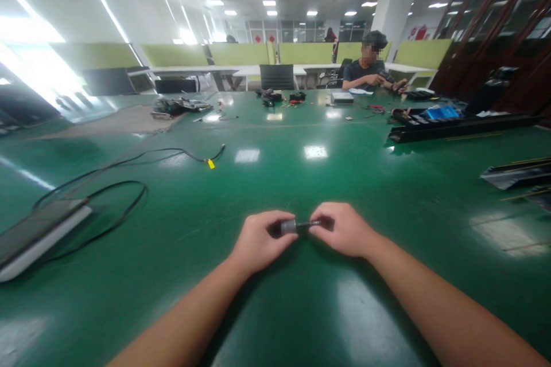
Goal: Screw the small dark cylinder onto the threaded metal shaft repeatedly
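A small dark grey cylindrical piece (289,226) with a thin dark shaft (306,223) lies level between my hands, just above the table. Thumb and fingers of my left hand (260,241) are closed around its thicker end. From the other side, my right hand (344,229) pinches the tip of the shaft between thumb and forefinger. Its exact kind is too small and blurred to make out. Part of the thick end is hidden in my left palm.
The green table (267,183) spreads around my hands. To the left lies a flat device (38,229) with a black cable (142,155) bearing a yellow tag. Black metal channels (451,126) lie on the right. Tools and parts (271,96) sit at the back, near a seated person (365,69).
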